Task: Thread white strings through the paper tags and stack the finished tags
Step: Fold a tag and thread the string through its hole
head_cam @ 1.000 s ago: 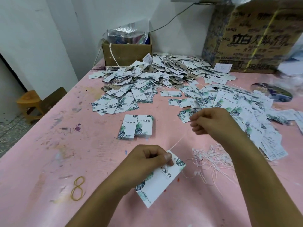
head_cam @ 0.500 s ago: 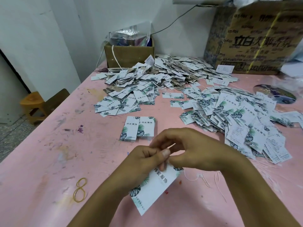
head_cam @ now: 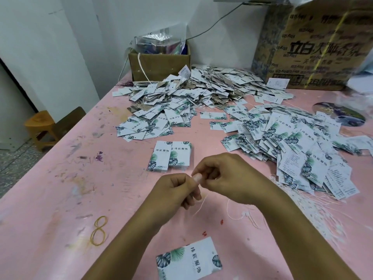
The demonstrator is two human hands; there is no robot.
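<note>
My left hand (head_cam: 175,191) and my right hand (head_cam: 230,178) meet fingertip to fingertip above the pink table (head_cam: 60,199), both pinching a thin white string (head_cam: 199,206) that trails down from them. A white paper tag (head_cam: 189,259) with green leaf print shows face up between my forearms near the front edge; whether it hangs on the string or lies on the table I cannot tell. Two small neat stacks of tags (head_cam: 170,155) sit just beyond my hands. Loose tags (head_cam: 292,150) are heaped to the right, beside a bundle of white strings (head_cam: 323,215).
A large heap of strung tags (head_cam: 201,87) covers the back of the table before a small cardboard box (head_cam: 159,65) and a big printed carton (head_cam: 323,43). Yellow rubber bands (head_cam: 99,231) lie front left. A wooden stool (head_cam: 40,126) stands off the left edge.
My right hand came back from pulling the string and joined the left. The tag left my left hand's grip and now sits lower, near the front edge.
</note>
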